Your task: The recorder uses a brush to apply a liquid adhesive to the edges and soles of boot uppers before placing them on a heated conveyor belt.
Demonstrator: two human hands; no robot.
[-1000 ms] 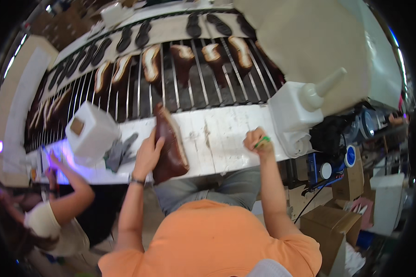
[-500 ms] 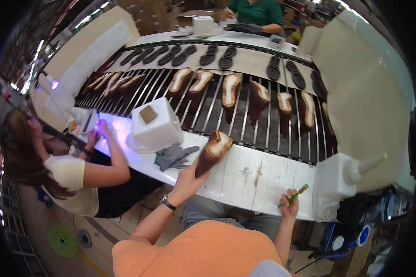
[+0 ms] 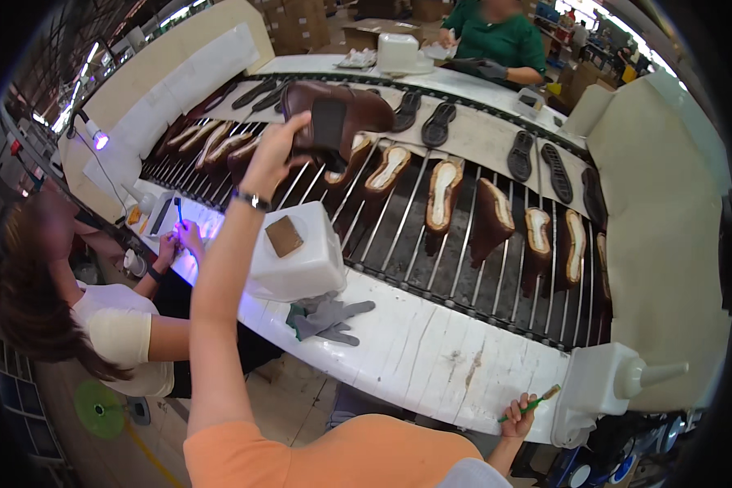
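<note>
Stretched far out over the roller rack (image 3: 398,244), my left hand (image 3: 270,159) grips a dark brown ankle boot upper (image 3: 368,111) with a black side panel. The upper is raised above the other pieces. Low at the right, over the table's near edge, my right hand (image 3: 516,418) is closed round a thin green-handled brush (image 3: 551,393). On the rack, several brown boot uppers (image 3: 443,203) stand with pale undersides up. Beyond them, black soles (image 3: 439,124) lie in a row on a beige strip.
A white container (image 3: 301,260) with a brown block (image 3: 285,237) on top stands beside grey gloves (image 3: 333,317). At the right end is a white spouted bottle (image 3: 606,382). A co-worker (image 3: 98,317) sits at my left near a violet lamp (image 3: 99,140); another (image 3: 496,41) works across.
My left hand has carried the boot upper from above the near table edge up and leftward over the rack, turning its side into view. My right hand still holds the brush.
</note>
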